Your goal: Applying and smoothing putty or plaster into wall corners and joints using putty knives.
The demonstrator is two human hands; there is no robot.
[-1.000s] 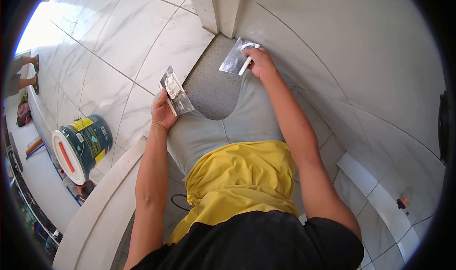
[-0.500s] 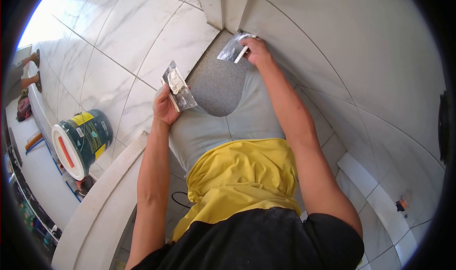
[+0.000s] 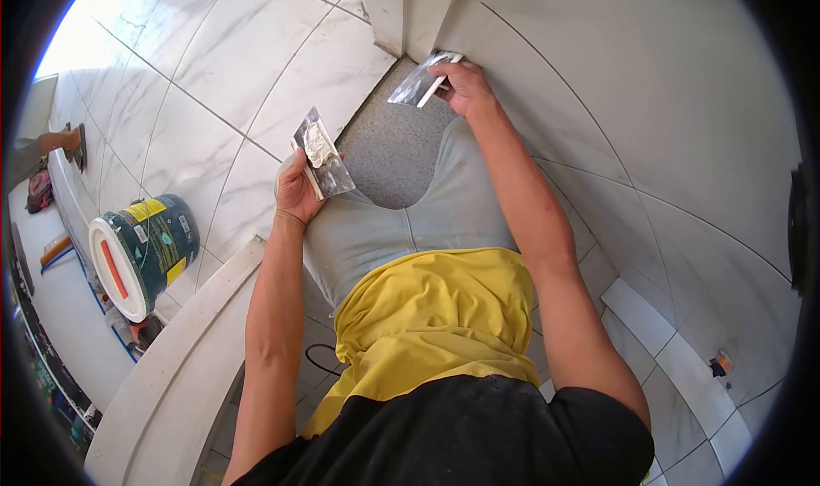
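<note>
My left hand (image 3: 298, 194) is closed on a flat metal putty knife (image 3: 336, 181) with a pale handle strip. A lump of white putty (image 3: 319, 144) sits on its blade, which is held above my left thigh. Farther off, my right hand (image 3: 465, 89) grips a second wide putty knife (image 3: 413, 84). White smears show on that blade, which is over the far end of a grey speckled sill (image 3: 395, 149), close to the foot of the white door frame (image 3: 405, 16). Whether the blade touches the frame or wall I cannot tell. Parts of both hands' fingers are hidden behind the tools.
A dark green bucket (image 3: 181, 230) with a white lid stands on the marbled floor tiles (image 3: 201, 114) at left. A white curved ledge (image 3: 184, 358) runs beside my left arm. Grey wall panels (image 3: 598, 76) rise at right. Another person's foot (image 3: 73, 140) shows at the far left.
My right hand has shifted slightly, and its putty knife has tilted and moved a little left. My left hand stays nearly still. The other person's legs at far left have moved.
</note>
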